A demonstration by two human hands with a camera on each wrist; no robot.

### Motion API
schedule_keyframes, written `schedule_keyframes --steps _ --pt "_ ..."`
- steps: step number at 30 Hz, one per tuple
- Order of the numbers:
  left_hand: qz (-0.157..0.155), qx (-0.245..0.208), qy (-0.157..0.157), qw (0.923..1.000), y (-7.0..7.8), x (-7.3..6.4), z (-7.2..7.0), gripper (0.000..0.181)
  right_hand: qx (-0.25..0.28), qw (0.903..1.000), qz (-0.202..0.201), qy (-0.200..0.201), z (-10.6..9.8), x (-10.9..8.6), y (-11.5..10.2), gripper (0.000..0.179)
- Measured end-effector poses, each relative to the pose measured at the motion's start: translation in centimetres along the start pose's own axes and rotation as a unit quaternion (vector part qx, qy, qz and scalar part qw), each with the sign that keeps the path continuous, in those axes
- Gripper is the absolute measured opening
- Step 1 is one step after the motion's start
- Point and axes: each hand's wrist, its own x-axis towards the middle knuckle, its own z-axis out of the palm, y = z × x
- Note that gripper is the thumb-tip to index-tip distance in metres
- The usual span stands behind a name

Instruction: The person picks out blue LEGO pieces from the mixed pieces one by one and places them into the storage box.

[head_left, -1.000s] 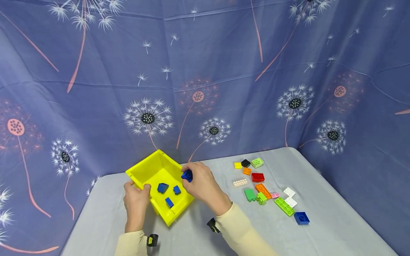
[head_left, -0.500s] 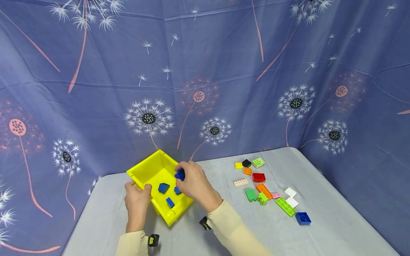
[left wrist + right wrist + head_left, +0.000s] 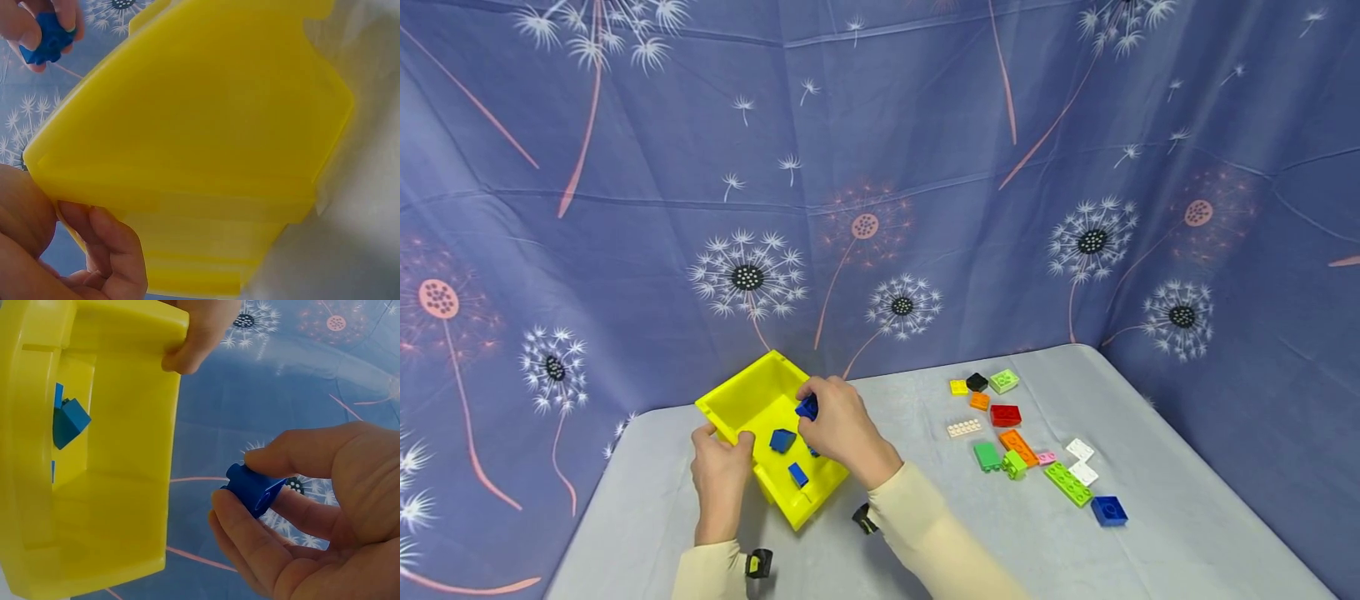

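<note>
A yellow bin [image 3: 760, 392] is tilted in the head view, gripped at its left rim by my left hand [image 3: 721, 479], thumb over the edge and fingers beneath. Several blue bricks, among them a sloped one [image 3: 782, 440] and a small one [image 3: 798, 475], lie inside on the bin's floor. Over the bin's right side my right hand [image 3: 846, 425] pinches a blue toy brick [image 3: 252, 489] between thumb and fingers. In the right wrist view that brick is apart from the bin wall. My right fingers partly cover one brick in the bin.
Loose bricks are scattered on the grey tablecloth [image 3: 925, 517] to the right: a red brick [image 3: 1005, 415], an orange one [image 3: 1018, 447], a long lime one [image 3: 1068, 484] and a blue one [image 3: 1108, 511]. A patterned curtain [image 3: 970, 250] hangs behind the table.
My right hand has moved left with the blue brick, from the bin's right rim to over its inside. The left hand and bin have stayed in place.
</note>
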Motion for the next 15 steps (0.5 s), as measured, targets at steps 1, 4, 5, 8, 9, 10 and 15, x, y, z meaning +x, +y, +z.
schedule_keyframes --steps 1,4,5,8,9,10,15 --pt "0.0 -0.001 0.0 1.0 0.0 0.0 0.0 0.07 0.0 1.0 0.003 -0.001 0.1 0.1 0.0 0.027" --pt "-0.001 -0.002 -0.001 1.0 0.0 0.0 -0.1 0.07 -0.001 0.9999 0.008 -0.006 0.6 0.3 0.1 0.027" --pt "-0.002 -0.002 -0.001 1.0 0.0 0.0 -0.1 0.07 -0.001 0.9999 0.01 -0.008 0.7 0.3 0.1 0.027" --pt "-0.002 -0.003 0.0 1.0 0.1 -0.1 0.0 0.07 -0.006 0.9999 0.012 -0.011 1.1 0.5 0.2 0.028" --pt "-0.001 -0.002 0.001 1.0 0.1 -0.1 0.0 0.07 -0.009 0.9998 0.012 -0.011 1.2 0.5 0.3 0.028" --pt "0.0 -0.002 0.003 1.0 0.1 -0.1 0.0 0.07 -0.012 0.9998 0.012 -0.012 1.4 0.6 0.3 0.027" --pt "0.009 0.002 0.013 0.9999 0.2 -0.1 0.2 0.069 -0.023 0.9994 0.015 -0.019 2.1 0.8 0.3 0.027"
